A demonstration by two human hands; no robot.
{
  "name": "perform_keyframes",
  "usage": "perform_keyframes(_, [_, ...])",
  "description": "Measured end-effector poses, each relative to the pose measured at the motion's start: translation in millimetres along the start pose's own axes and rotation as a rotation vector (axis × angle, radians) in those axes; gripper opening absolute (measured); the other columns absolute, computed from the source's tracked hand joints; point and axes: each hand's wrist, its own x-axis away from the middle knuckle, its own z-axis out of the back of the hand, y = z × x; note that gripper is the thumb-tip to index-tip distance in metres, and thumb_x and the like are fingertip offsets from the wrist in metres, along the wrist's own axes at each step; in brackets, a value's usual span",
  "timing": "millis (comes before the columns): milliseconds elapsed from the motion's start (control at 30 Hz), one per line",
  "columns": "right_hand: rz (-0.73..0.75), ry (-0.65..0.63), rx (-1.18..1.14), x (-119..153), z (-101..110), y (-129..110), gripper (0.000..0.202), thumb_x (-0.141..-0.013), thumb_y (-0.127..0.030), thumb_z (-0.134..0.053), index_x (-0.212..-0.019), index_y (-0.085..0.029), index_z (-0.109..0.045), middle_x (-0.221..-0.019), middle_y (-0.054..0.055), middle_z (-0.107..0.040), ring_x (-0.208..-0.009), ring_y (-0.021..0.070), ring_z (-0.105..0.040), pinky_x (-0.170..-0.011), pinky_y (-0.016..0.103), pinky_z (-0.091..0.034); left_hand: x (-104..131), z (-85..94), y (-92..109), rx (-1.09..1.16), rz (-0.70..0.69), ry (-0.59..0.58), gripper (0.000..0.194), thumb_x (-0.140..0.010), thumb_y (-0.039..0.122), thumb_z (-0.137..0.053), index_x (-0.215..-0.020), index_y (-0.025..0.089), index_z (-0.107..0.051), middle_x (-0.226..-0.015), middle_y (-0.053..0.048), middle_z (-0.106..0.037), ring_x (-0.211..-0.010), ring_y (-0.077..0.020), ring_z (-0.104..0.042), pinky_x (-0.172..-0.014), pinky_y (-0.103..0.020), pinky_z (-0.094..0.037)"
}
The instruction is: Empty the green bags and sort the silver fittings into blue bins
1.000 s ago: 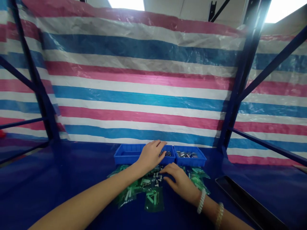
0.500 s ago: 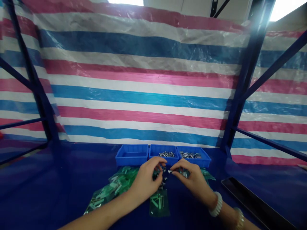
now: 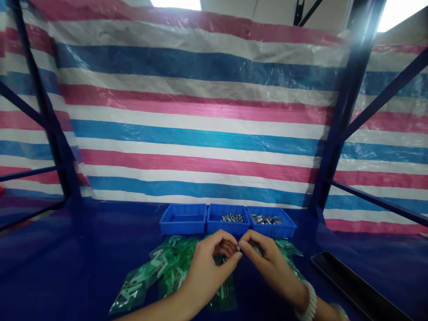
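In front of the blue bins, my left hand (image 3: 210, 265) and my right hand (image 3: 267, 256) meet fingertip to fingertip. Both are closed in a pinch at a small shiny metal piece (image 3: 237, 248), mostly covered by the fingers; its exact kind is too small to make out. Beneath and left of my left hand lie several clear green-tinted bags of small parts (image 3: 174, 263). Another such bag (image 3: 223, 294) is partly hidden under my left wrist. More bags (image 3: 289, 249) show beyond my right hand.
Three blue bins stand in a row: the left bin (image 3: 183, 213) shows no parts, the middle bin (image 3: 228, 209) and right bin (image 3: 272, 227) hold small metal parts. A dark phone-like slab (image 3: 351, 281) lies at right. Blue posts (image 3: 329, 147) and a striped sheet (image 3: 200, 133) stand behind.
My hands have come together and now touch at the fingertips. The metal piece that my right hand pinched alone is now between the fingers of both hands.
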Motion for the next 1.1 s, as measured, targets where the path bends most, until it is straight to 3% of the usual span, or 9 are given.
perform_keyframes(100, [-0.015,-0.054,-0.05,-0.5,0.0,-2.0,0.036,-0.094,-0.038,-0.044,-0.068,-0.017,-0.057,-0.065,-0.002,-0.056,-0.062,0.0123,-0.05,-0.058,0.022,-0.038,-2.0,1.8,0.3,-0.054,-0.074,0.02,0.008,-0.078,0.015,-0.059,-0.085,0.018,-0.063,-0.075,0.0,-0.063,-0.067,-0.0137,-0.062,-0.064,-0.025,-0.052])
perform_keyframes(200, [-0.005,-0.025,0.0,-3.3,7.0,-1.0,0.036,-0.095,-0.036,-0.042,-0.071,-0.017,-0.061,-0.07,0.0,-0.06,-0.068,0.0141,-0.054,-0.063,0.023,-0.04,-16.5,5.7,2.1,-0.181,-0.193,0.061,0.012,-0.078,0.012,-0.057,-0.085,0.018,-0.065,-0.076,0.0,-0.063,-0.069,-0.0137,-0.062,-0.066,-0.026,-0.051])
perform_keyframes(333, [0.048,-0.019,0.257,-9.9,23.0,13.2,0.018,-0.091,-0.024,-0.049,-0.084,-0.017,-0.064,-0.076,0.002,-0.063,-0.069,0.016,-0.056,-0.065,0.026,-0.042,-60.4,6.8,-4.1,-0.407,-0.334,0.075,0.019,-0.075,0.005,-0.056,-0.086,0.017,-0.065,-0.081,-0.002,-0.063,-0.075,-0.0148,-0.061,-0.072,-0.027,-0.05])
perform_keyframes(433, [0.079,-0.113,0.443,-13.1,28.3,27.6,0.014,-0.086,-0.014,-0.054,-0.093,-0.017,-0.066,-0.085,0.005,-0.066,-0.08,0.0192,-0.059,-0.075,0.03,-0.045,-95.3,2.0,-20.3,-0.523,-0.339,0.01,0.023,-0.071,0.002,-0.056,-0.086,0.016,-0.066,-0.082,-0.002,-0.063,-0.077,-0.0164,-0.061,-0.074,-0.03,-0.05])
perform_keyframes(533, [0.083,-0.184,0.587,-13.5,23.7,35.6,0.018,-0.084,-0.013,-0.057,-0.099,-0.016,-0.067,-0.095,0.009,-0.067,-0.094,0.0238,-0.058,-0.085,0.035,-0.045,-110.3,-2.7,-35.3,-0.549,-0.311,-0.037,0.038,-0.065,-0.004,-0.054,-0.093,0.017,-0.067,-0.083,-0.002,-0.064,-0.072,-0.0165,-0.061,-0.071,-0.031,-0.05])
perform_keyframes(633, [0.07,-0.275,0.702,-13.1,15.5,37.1,0.018,-0.084,-0.01,-0.057,-0.096,-0.016,-0.069,-0.095,0.01,-0.067,-0.097,0.0259,-0.057,-0.087,0.038,-0.045,-99.7,-1.4,-36.6,-0.544,-0.305,-0.056,0.048,-0.065,-0.006,-0.049,-0.102,0.019,-0.066,-0.094,-0.004,-0.065,-0.073,-0.0154,-0.062,-0.073,-0.03,-0.051])
perform_keyframes(767, [0.068,-0.299,0.687,-12.2,10.1,36.2,0.021,-0.083,-0.004,-0.054,-0.089,-0.015,-0.071,-0.092,0.009,-0.065,-0.094,0.0247,-0.057,-0.086,0.037,-0.046,-64.1,7.7,-21.1,-0.507,-0.313,-0.066,0.043,-0.071,-0.003,-0.049,-0.105,0.02,-0.064,-0.095,-0.003,-0.065,-0.079,-0.0153,-0.062,-0.076,-0.03,-0.05])
perform_keyframes(933, [0.131,-0.152,0.266,-10.0,13.6,23.6,0.022,-0.086,-0.005,-0.053,-0.09,-0.018,-0.07,-0.091,0.005,-0.065,-0.089,0.0172,-0.06,-0.082,0.028,-0.047,-26.2,13.9,-4.9,-0.35,-0.277,-0.022,0.036,-0.077,0.0,-0.047,-0.099,0.022,-0.064,-0.09,-0.001,-0.064,-0.079,-0.0152,-0.061,-0.074,-0.029,-0.05])
perform_keyframes(1100, [0.078,-0.072,-0.069,-5.1,14.1,6.2,0.009,-0.084,-0.019,-0.063,-0.09,-0.022,-0.069,-0.089,0.002,-0.069,-0.083,0.0165,-0.063,-0.077,0.028,-0.048,-10.3,10.2,-1.0,-0.207,-0.211,0.04,0.035,-0.074,-0.001,-0.046,-0.095,0.022,-0.062,-0.085,-0.001,-0.063,-0.077,-0.015,-0.062,-0.071,-0.028,-0.05])
